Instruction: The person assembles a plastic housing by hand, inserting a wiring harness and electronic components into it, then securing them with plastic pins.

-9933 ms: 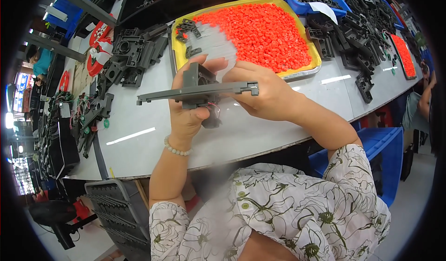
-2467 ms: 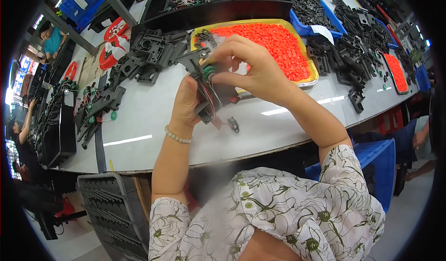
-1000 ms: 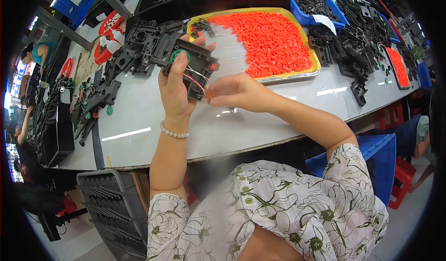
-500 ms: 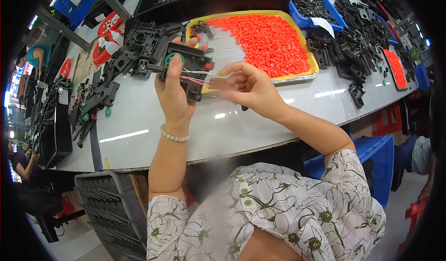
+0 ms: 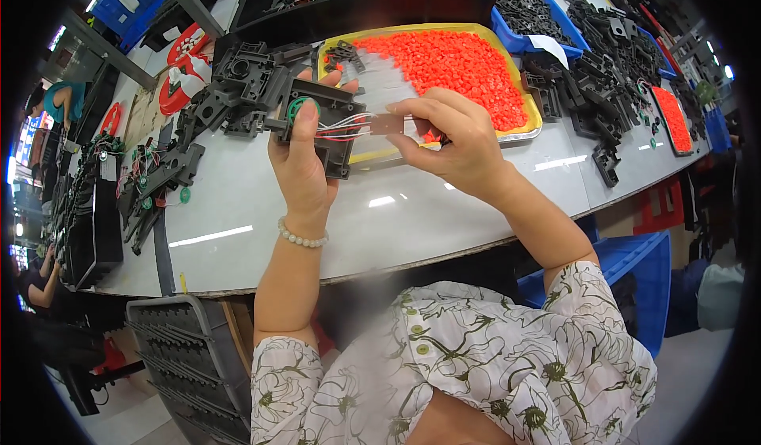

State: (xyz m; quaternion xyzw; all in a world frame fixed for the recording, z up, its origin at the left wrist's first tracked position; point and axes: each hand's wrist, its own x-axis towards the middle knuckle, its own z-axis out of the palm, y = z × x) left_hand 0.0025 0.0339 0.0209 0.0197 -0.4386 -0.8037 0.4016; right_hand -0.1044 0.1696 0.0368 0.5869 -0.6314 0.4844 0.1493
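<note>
Currently left hand [image 5: 300,164] grips dark housing [image 5: 338,156], right hand [image 5: 460,137] pinches brown board [image 5: 387,124]; tabletop [image 5: 357,235] stretches to near edge [image 5: 476,247].

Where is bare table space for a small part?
Bare white tabletop: between yellow tray and near edge; also between left hand and wired grey parts. Crowded: grey housings left of the tray, dark parts right of it.

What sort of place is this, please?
Probably an assembly workshop: the left hand holds a dark housing with wires, more dark plastic parts lie heaped on the white bench, and a yellow-rimmed tray holds many small orange-red pieces.
</note>
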